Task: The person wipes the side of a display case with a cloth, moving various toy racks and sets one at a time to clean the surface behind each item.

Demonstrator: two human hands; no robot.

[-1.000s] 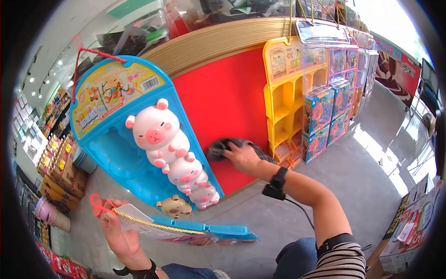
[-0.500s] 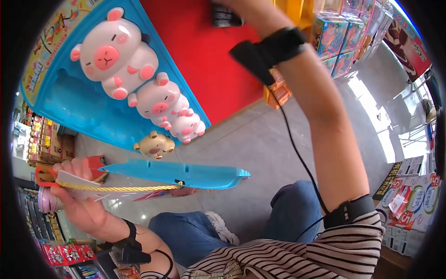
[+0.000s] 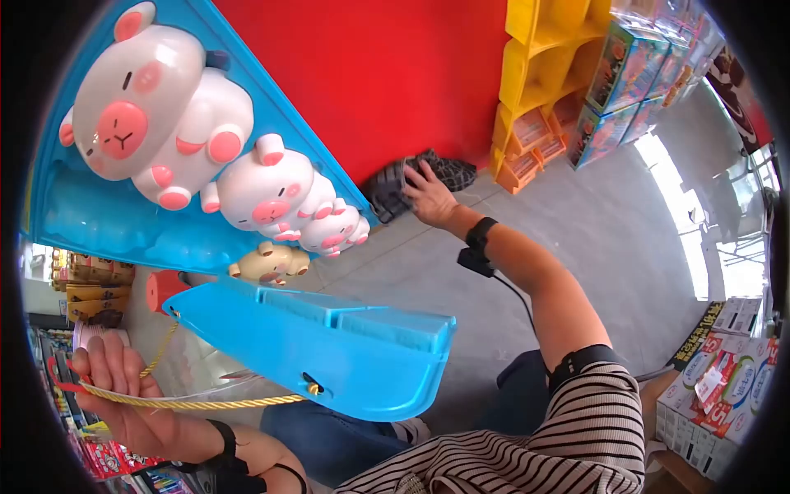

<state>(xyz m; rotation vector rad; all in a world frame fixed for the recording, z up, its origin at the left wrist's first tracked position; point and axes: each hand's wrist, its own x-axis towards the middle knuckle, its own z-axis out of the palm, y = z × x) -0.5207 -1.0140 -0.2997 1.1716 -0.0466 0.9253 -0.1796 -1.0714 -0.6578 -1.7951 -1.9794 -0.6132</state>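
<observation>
My left hand is closed around the gold rope at the lower left, with a thin red piece beside its fingers. That rope runs to a blue plastic tray, seen edge-on and tilted. My right hand lies with spread fingers on a dark plaid cloth, at the foot of a red panel. Pink-and-white pig-like figures of falling size sit in a larger blue tray, and a small beige figure is below them.
Yellow shelving with orange bins stands right of the red panel, beside stacked boxed goods. White-and-red cartons are at the lower right. Shelves of packaged goods line the left edge. Grey floor shows between them.
My right hand has moved down from the top edge to the panel's foot. The hanging blue tray has turned, showing more of its side. The view has shifted, and the large figures appear bigger.
</observation>
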